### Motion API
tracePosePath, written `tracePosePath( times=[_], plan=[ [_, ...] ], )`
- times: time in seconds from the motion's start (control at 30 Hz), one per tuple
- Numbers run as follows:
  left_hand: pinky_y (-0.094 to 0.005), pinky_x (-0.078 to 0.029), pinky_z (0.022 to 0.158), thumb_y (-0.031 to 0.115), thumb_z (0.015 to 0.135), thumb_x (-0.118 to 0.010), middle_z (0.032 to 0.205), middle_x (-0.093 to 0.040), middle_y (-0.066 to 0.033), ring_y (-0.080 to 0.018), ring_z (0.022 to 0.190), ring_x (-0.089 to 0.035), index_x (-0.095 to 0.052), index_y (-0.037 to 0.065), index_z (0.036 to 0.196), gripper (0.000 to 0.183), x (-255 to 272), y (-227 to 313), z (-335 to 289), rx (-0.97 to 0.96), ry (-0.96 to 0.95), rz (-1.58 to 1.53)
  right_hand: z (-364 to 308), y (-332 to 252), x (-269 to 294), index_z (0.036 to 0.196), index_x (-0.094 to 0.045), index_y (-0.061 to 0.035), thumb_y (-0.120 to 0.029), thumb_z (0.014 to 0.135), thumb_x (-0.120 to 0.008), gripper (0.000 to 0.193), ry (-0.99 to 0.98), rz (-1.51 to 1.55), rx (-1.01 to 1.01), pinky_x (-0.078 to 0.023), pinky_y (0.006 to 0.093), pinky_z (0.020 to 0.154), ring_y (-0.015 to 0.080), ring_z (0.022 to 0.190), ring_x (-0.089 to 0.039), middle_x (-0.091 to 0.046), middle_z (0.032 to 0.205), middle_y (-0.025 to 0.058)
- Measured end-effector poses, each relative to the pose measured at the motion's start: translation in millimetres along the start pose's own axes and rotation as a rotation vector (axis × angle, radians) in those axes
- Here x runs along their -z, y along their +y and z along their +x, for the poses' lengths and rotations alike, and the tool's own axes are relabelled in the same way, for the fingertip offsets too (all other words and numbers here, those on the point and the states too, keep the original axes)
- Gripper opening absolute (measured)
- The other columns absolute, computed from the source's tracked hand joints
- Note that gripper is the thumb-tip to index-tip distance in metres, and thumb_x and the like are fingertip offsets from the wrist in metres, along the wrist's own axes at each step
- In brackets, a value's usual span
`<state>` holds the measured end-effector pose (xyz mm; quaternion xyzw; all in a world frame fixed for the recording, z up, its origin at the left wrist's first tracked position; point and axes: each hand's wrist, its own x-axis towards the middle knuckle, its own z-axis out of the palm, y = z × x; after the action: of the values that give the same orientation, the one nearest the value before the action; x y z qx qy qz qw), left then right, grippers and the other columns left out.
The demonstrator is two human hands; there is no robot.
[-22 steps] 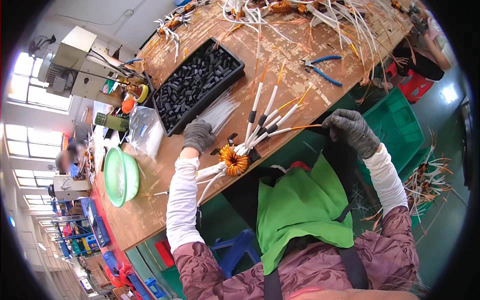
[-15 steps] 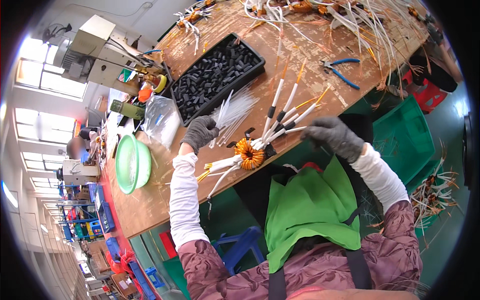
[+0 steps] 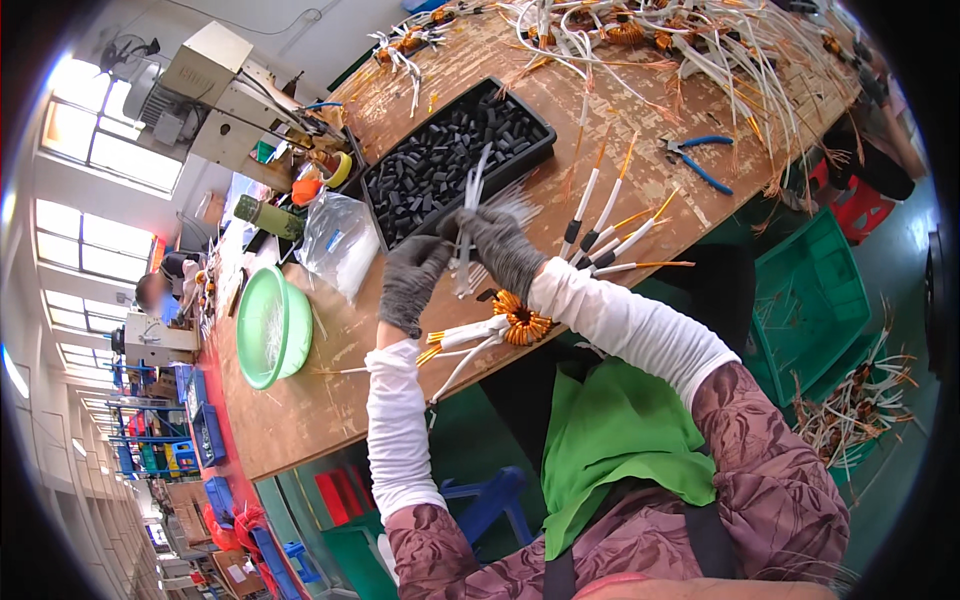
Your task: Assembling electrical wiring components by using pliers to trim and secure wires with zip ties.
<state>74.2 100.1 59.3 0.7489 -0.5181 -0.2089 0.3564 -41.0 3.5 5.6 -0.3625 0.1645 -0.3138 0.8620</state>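
Note:
Both my hands wear grey gloves and meet above the table, in front of the black bin. My left hand [image 3: 413,282] is closed, its fingertips on a small bunch of thin translucent white strips [image 3: 474,182]. My right hand [image 3: 502,248] pinches the same bunch from the other side. More such strips [image 3: 517,203] lie on the table behind the right hand, partly hidden. Just below the hands sits a ring-shaped copper-wound coil [image 3: 524,326] at the table edge. Its white-sleeved leads [image 3: 592,195], several with black sleeves, point away to the right; others point left.
A black bin [image 3: 548,140] of short black tube pieces stands behind my hands. To the left are a green basin [image 3: 300,330] and a clear plastic bag [image 3: 335,240]. Blue-handled pliers [image 3: 708,163] lie right; wired coils [image 3: 625,33] are heaped far back. A green crate [image 3: 812,270] stands beside the table.
My right hand has left the coil's leads and moved left to the strips in my left hand. My left hand has shifted slightly right. The coil stays at the table edge.

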Motion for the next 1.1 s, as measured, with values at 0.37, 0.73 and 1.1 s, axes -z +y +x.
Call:
tracePosePath(
  times=[0.37,0.73,1.1],
  plan=[
    [-0.0378,-0.042,0.091,0.042,0.092,-0.038,0.103,-0.061,-0.0111,-0.0246,0.099,-0.055,-0.059,0.003,0.103,0.046,-84.8,53.7,-20.0,0.484,0.403,-1.747,-49.3,-24.0,1.1,0.096,-0.061,-0.0024,-0.024,0.092,-0.051,0.024,-0.037,0.041,0.088,-0.047,0.0218,0.057,0.0101,0.067,-0.059,-0.063,0.078,0.0033],
    [-0.023,-0.046,0.072,0.015,0.084,-0.063,0.088,-0.063,-0.0027,-0.0107,0.079,-0.058,-0.063,0.001,0.096,0.018,-88.4,57.2,-35.0,0.085,0.198,-0.756,-100.9,-49.0,45.7,0.097,-0.067,-0.0057,-0.031,0.088,-0.058,0.028,-0.006,-0.249,-0.138,-0.037,0.0157,0.046,0.0018,0.053,-0.048,-0.058,0.065,-0.0039],
    [-0.0332,-0.049,0.084,0.011,0.085,-0.059,0.095,-0.061,-0.0115,-0.022,0.091,-0.059,-0.06,-0.002,0.097,0.018,-94.2,23.0,-35.7,0.117,0.3,-1.237,-126.0,-58.4,83.5,0.105,-0.058,-0.0025,-0.023,0.093,-0.049,0.025,0.15,-0.065,0.079,-0.046,0.0218,0.053,0.0089,0.063,-0.057,-0.06,0.078,0.0022]
  ],
)
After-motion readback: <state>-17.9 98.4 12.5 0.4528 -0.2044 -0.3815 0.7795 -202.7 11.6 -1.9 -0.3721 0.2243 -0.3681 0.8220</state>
